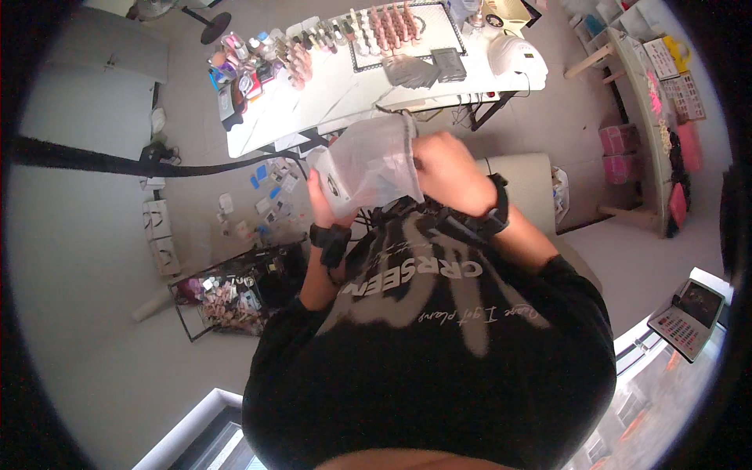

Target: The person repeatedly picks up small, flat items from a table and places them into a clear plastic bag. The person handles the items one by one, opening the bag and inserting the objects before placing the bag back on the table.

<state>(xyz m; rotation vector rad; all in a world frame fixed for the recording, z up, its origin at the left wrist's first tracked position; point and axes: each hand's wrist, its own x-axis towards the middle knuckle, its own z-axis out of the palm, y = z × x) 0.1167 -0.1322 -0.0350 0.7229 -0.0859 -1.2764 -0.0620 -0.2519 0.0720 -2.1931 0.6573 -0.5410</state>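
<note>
A translucent whitish drawstring bag (376,158) is held in front of my chest, its gathered-edge mouth turned to the right. Inside its left end shows a white box (336,182) with a dark round mark. My left hand (326,200) grips the bag and box from the left and below, thumb up along the end. At the bag's mouth is my right hand (443,167), its fingers hidden in or behind the bag's edge, so what they hold cannot be seen. Both wrists wear black straps with devices.
Beyond the bag stands a white marble-patterned table (329,106) with nail polish bottles (338,35), grey packets (449,64) and a white nail lamp (517,56). A beige padded seat (520,188) is at right. A black-framed case (229,299) and scattered packets (273,188) lie at left.
</note>
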